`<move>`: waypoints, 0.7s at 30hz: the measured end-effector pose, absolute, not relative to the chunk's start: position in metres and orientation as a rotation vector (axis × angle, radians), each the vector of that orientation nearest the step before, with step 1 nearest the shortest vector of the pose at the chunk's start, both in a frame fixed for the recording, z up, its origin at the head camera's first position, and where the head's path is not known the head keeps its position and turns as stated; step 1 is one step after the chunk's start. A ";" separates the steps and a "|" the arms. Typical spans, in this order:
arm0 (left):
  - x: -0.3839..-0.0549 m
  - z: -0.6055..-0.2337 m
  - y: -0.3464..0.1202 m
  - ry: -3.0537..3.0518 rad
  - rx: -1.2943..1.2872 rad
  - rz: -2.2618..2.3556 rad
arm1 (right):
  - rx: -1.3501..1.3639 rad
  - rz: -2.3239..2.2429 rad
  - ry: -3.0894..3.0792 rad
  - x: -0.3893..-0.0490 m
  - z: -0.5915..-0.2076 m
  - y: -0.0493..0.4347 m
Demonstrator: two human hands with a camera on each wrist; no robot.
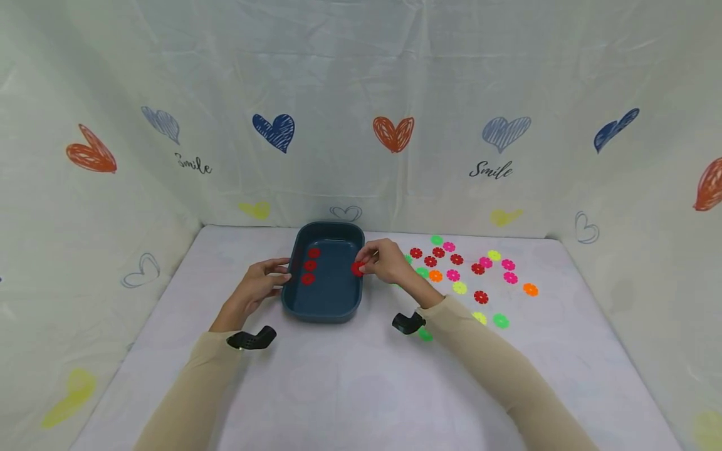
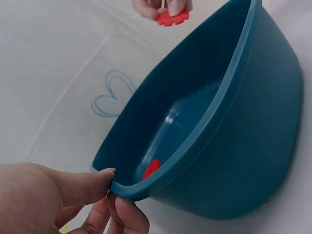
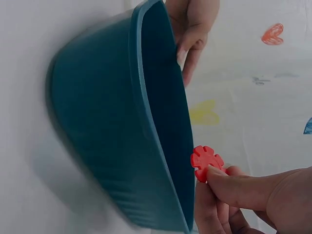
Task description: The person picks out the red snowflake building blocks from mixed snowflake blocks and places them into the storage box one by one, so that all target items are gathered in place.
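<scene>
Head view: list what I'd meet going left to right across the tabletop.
Left grip, blue tray with three red discs inside, right grip, scattered multicoloured discs, and at the far right an orange disc.

The head view looks forward and down from well back, the tub (image 1: 333, 294) near mid-frame. Both wrist views sit close, rolled sideways, facing the tub from opposite sides; the left one catches the right hand (image 1: 383, 262) at top, the right one the left hand (image 3: 195, 24).
</scene>
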State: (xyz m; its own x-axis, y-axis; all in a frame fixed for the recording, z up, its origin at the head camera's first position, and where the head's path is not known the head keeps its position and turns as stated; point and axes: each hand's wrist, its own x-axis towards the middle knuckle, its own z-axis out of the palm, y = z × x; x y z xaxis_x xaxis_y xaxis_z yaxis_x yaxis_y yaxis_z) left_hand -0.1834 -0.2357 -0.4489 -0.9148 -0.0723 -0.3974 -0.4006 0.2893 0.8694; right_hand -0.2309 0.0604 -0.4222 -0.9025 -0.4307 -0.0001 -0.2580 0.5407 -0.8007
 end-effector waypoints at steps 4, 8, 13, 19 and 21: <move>-0.184 -0.449 -0.236 2.279 -0.445 1.665 | -0.634 -1.280 2.558 -0.232 -0.421 0.047; -0.185 -0.451 -0.236 2.281 -0.445 1.667 | -0.694 -1.263 2.546 -0.233 -0.420 0.035; -0.184 -0.454 -0.238 2.280 -0.387 1.694 | -0.721 -1.246 2.535 -0.235 -0.418 0.022; -0.183 -0.454 -0.238 2.279 -0.363 1.712 | -0.702 -1.219 2.536 -0.239 -0.417 0.009; -0.183 -0.453 -0.238 2.277 -0.361 1.714 | -0.688 -1.205 2.535 -0.241 -0.418 0.006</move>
